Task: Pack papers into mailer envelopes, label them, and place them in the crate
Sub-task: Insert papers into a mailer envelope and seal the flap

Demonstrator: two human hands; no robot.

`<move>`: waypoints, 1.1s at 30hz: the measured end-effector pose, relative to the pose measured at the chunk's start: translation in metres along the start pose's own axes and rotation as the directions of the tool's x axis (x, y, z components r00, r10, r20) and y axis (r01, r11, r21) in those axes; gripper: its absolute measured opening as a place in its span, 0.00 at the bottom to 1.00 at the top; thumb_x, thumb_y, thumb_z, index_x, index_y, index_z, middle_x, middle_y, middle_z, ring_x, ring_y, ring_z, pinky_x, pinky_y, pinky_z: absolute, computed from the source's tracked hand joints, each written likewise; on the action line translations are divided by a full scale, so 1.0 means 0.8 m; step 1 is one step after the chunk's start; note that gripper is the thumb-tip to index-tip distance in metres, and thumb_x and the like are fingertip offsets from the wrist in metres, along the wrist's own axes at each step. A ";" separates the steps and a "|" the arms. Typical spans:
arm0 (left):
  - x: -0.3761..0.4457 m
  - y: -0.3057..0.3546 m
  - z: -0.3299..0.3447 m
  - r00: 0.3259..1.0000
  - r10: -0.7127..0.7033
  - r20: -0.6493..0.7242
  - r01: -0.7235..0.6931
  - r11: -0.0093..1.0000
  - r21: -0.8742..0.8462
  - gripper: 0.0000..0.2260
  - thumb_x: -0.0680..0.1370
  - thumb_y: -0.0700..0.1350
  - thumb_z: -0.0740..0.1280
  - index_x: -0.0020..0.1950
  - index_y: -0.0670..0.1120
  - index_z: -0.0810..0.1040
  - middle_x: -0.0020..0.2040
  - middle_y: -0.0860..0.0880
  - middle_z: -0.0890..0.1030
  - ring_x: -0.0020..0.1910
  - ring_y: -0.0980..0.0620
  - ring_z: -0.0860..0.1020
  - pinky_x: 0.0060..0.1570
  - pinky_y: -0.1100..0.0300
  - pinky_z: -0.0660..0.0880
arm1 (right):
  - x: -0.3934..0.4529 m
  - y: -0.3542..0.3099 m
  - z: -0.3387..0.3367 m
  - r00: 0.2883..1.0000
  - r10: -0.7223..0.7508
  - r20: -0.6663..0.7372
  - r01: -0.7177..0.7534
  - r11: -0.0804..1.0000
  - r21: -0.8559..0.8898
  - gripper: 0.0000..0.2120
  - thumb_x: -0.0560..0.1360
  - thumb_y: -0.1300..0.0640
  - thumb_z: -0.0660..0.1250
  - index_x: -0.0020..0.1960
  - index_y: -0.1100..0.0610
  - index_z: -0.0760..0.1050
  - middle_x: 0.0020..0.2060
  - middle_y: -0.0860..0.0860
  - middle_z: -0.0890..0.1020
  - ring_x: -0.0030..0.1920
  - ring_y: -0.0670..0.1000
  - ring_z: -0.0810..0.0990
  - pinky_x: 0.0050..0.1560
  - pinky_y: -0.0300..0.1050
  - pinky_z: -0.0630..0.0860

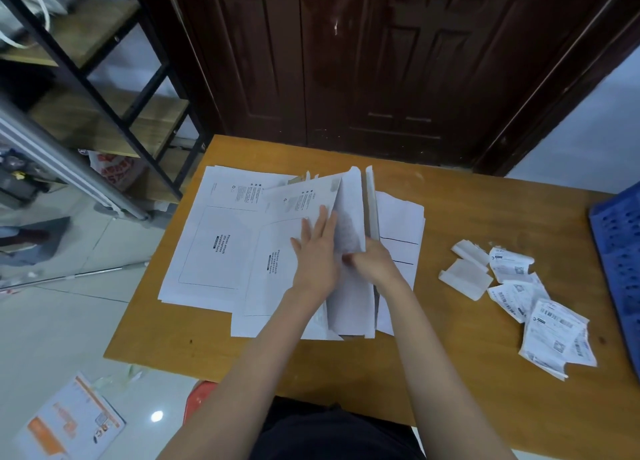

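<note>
Nearest, at 6 o'clock: left hand (317, 251) flat, fingers straight, pressing on an open mailer envelope (277, 251). Just beside it, right hand (372, 260) curled, gripping papers (349, 224) standing in the envelope's mouth. At 3 o'clock on the bench (346, 355): loose labels (540, 317). Further right, at the bench edge: blue crate (620, 251). At 10 o'clock: another flat envelope (211, 238).

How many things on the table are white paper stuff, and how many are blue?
White mailer envelopes with the printed side plainly showing: 2, the flat envelope and the opened envelope
White clusters of shipping labels and peeled backings: 1
Blue crate: 1
Total: 4
</note>
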State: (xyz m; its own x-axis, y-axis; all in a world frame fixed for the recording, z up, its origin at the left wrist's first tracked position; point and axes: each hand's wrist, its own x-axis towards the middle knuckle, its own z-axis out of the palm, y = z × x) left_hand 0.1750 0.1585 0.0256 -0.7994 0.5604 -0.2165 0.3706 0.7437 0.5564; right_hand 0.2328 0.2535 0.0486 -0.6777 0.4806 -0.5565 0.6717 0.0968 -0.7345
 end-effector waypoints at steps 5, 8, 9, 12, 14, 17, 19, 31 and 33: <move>0.001 0.004 0.003 1.000 0.004 -0.003 -0.004 1.000 -0.008 0.36 0.78 0.31 0.60 0.79 0.50 0.46 0.79 0.54 0.42 0.77 0.42 0.41 0.72 0.39 0.42 | 0.000 0.003 0.004 1.000 0.017 -0.019 -0.016 1.000 0.012 0.13 0.71 0.66 0.64 0.55 0.61 0.79 0.50 0.57 0.83 0.51 0.57 0.80 0.55 0.55 0.78; 0.002 0.005 0.006 1.000 -0.003 -0.004 0.003 1.000 -0.012 0.36 0.78 0.31 0.61 0.79 0.51 0.46 0.79 0.55 0.43 0.77 0.43 0.41 0.72 0.40 0.42 | 0.001 0.004 0.006 0.999 0.024 -0.025 -0.023 0.999 0.026 0.12 0.71 0.66 0.64 0.53 0.63 0.79 0.48 0.58 0.83 0.50 0.57 0.80 0.53 0.53 0.79; 0.002 0.006 0.006 1.000 -0.004 -0.002 0.004 1.000 -0.014 0.36 0.78 0.31 0.61 0.79 0.51 0.46 0.79 0.55 0.43 0.77 0.43 0.41 0.72 0.40 0.42 | 0.001 0.004 0.007 0.999 0.028 -0.025 -0.027 0.999 0.029 0.11 0.71 0.66 0.64 0.52 0.63 0.79 0.48 0.58 0.83 0.49 0.57 0.80 0.51 0.50 0.79; 0.000 0.011 0.004 1.000 0.002 0.010 -0.002 0.999 -0.032 0.37 0.77 0.29 0.60 0.79 0.51 0.47 0.79 0.54 0.43 0.77 0.43 0.41 0.72 0.40 0.42 | 0.003 0.005 0.010 0.999 0.048 -0.009 -0.047 0.999 0.026 0.09 0.73 0.64 0.63 0.51 0.63 0.79 0.46 0.58 0.83 0.48 0.57 0.80 0.46 0.48 0.77; -0.003 0.014 0.002 1.000 0.004 0.014 -0.004 0.999 -0.047 0.38 0.76 0.28 0.59 0.79 0.51 0.47 0.79 0.54 0.43 0.77 0.44 0.42 0.72 0.40 0.41 | 0.003 0.006 0.012 0.998 0.057 -0.003 -0.057 0.998 0.035 0.08 0.75 0.62 0.62 0.49 0.59 0.79 0.42 0.53 0.82 0.44 0.53 0.79 0.42 0.44 0.75; -0.008 0.020 0.004 1.000 0.008 -0.002 -0.008 0.998 -0.067 0.38 0.76 0.28 0.59 0.79 0.52 0.47 0.79 0.55 0.44 0.77 0.44 0.41 0.72 0.41 0.41 | 0.004 0.007 0.017 0.999 0.052 -0.013 -0.051 0.998 0.046 0.07 0.77 0.60 0.60 0.47 0.55 0.76 0.41 0.51 0.81 0.44 0.52 0.79 0.44 0.42 0.75; -0.011 0.023 0.004 1.000 0.020 -0.005 -0.020 0.997 -0.070 0.38 0.75 0.27 0.58 0.79 0.52 0.48 0.79 0.55 0.44 0.77 0.45 0.41 0.73 0.41 0.42 | 0.003 0.007 0.018 0.997 0.065 -0.027 -0.065 0.997 0.033 0.08 0.78 0.59 0.58 0.48 0.56 0.75 0.43 0.53 0.80 0.46 0.54 0.78 0.46 0.45 0.74; -0.017 0.032 0.002 1.000 0.024 0.004 -0.023 0.994 -0.111 0.37 0.77 0.28 0.58 0.78 0.53 0.48 0.79 0.55 0.45 0.78 0.49 0.42 0.73 0.42 0.42 | 0.002 0.005 0.016 0.998 0.055 0.029 -0.054 0.998 -0.026 0.07 0.79 0.58 0.59 0.50 0.58 0.75 0.44 0.56 0.81 0.43 0.54 0.77 0.43 0.42 0.71; -0.018 0.030 0.003 0.999 0.036 0.014 -0.034 0.992 -0.120 0.37 0.76 0.28 0.58 0.78 0.54 0.49 0.79 0.56 0.46 0.78 0.49 0.43 0.73 0.43 0.41 | 0.003 0.004 0.018 0.997 0.073 0.036 -0.071 0.997 -0.032 0.10 0.80 0.58 0.59 0.55 0.61 0.76 0.49 0.59 0.81 0.47 0.57 0.78 0.45 0.43 0.72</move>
State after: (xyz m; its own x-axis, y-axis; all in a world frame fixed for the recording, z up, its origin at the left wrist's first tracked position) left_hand 0.1966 0.1693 0.0405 -0.7788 0.5917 -0.2080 0.3378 0.6751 0.6558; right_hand 0.2288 0.2426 0.0394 -0.6376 0.4545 -0.6220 0.7275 0.0897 -0.6802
